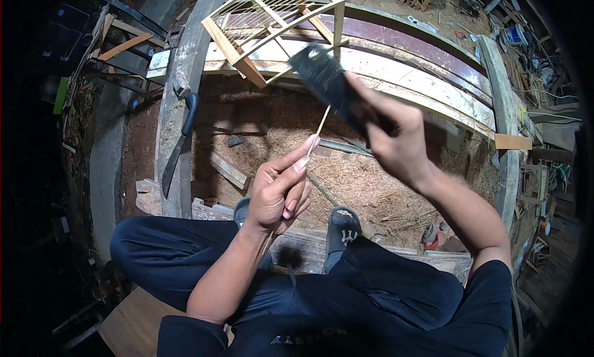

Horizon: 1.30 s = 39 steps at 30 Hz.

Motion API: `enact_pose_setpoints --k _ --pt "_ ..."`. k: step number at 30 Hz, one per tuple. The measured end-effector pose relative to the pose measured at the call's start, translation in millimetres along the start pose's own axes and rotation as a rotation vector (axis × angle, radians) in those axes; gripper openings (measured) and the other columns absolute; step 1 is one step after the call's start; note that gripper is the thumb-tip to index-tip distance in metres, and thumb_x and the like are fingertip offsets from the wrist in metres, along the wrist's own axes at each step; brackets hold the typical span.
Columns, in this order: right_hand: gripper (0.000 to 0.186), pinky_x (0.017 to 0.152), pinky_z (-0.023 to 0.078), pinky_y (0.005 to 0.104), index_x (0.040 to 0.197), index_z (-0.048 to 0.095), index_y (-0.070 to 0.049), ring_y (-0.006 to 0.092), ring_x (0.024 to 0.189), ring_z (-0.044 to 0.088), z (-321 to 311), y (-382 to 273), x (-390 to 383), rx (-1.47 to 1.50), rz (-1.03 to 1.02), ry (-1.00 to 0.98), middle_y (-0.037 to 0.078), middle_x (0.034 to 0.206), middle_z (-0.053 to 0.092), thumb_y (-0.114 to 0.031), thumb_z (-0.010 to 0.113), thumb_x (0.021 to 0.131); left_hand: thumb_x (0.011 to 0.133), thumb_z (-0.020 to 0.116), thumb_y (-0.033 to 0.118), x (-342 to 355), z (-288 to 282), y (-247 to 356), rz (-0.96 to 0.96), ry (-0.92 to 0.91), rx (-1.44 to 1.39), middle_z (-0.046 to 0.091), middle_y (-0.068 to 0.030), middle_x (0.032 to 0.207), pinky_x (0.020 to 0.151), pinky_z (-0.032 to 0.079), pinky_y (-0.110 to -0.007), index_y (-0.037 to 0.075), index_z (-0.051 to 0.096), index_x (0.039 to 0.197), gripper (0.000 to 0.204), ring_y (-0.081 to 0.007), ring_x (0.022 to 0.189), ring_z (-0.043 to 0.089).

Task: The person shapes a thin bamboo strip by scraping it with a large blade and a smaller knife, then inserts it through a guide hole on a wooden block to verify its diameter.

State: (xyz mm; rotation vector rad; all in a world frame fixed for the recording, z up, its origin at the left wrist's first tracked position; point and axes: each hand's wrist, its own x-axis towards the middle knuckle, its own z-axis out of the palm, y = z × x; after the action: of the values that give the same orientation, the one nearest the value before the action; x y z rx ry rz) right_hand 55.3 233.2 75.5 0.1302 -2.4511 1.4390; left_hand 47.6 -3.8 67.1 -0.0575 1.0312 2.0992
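Note:
My left hand (273, 193) pinches a thin pale wooden stick (323, 120) between thumb and fingertips, its free end pointing up and away from me. In my right hand (399, 137) is a dark cleaver (322, 75) with a broad rectangular blade and a hole near its far corner; motion blurs it a little. The blade crosses the stick's upper end, and I cannot tell whether they touch. Beyond the blade, a half-built wooden cage (281, 30) with thin parallel bars rests on the planks.
Long planks (396, 70) span the far side between a left beam (185, 66) and a right beam (506, 109). A curved knife (188, 117) with a dark handle lies on the left beam. Shavings (365, 180) cover the ground, with a wood offcut (229, 170) among them.

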Motion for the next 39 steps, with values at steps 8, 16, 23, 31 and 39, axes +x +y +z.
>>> enact_pose_setpoints --k 8,16,23,31,39 --pt "0.072 0.072 0.058 0.0320 0.144 0.060 -0.018 0.0167 0.078 0.073 5 13 7 0.037 -0.113 0.117 0.023 0.095 0.074 0.014 0.064 0.080 0.109 0.045 0.011 2 -3 -1 0.000 0.004 -0.028 0.034 0.0036 0.050 0.034 0.028 -0.020 -0.002 0.042 0.152 0.045 -0.0040 0.037 0.029" --pt "0.070 0.075 0.059 0.0318 0.143 0.061 -0.018 0.0187 0.087 0.076 4 2 4 0.045 0.008 0.036 0.023 0.104 0.075 0.014 0.061 0.080 0.108 0.048 0.012 1 -4 0 -0.009 0.070 -0.035 0.036 0.0040 0.050 0.035 0.029 -0.019 -0.003 0.046 0.149 0.043 -0.0031 0.037 0.029" --pt "0.075 0.069 0.059 0.0316 0.146 0.058 -0.017 0.0198 0.068 0.070 11 -6 -6 -0.007 -0.099 -0.068 0.017 0.087 0.075 0.015 0.062 0.078 0.108 0.050 0.012 3 -5 -2 -0.020 0.092 -0.037 0.036 0.0045 0.050 0.035 0.028 -0.019 -0.002 0.048 0.148 0.043 -0.0028 0.038 0.029" --pt "0.079 0.069 0.058 0.0322 0.146 0.059 -0.018 0.0168 0.072 0.069 16 -8 -10 -0.015 -0.133 -0.068 0.018 0.089 0.074 0.015 0.060 0.074 0.107 0.052 0.011 3 0 -1 -0.022 0.128 -0.027 0.037 0.0047 0.050 0.034 0.029 -0.019 0.000 0.052 0.146 0.041 -0.0028 0.038 0.030" --pt "0.079 0.068 0.059 0.0354 0.146 0.058 -0.017 0.0218 0.066 0.069 17 -8 -10 0.001 -0.158 -0.072 0.017 0.082 0.073 0.014 0.059 0.073 0.107 0.050 0.009 2 -1 -3 -0.015 0.125 -0.078 0.038 0.0040 0.051 0.033 0.029 -0.019 0.001 0.054 0.144 0.038 -0.0032 0.038 0.031"
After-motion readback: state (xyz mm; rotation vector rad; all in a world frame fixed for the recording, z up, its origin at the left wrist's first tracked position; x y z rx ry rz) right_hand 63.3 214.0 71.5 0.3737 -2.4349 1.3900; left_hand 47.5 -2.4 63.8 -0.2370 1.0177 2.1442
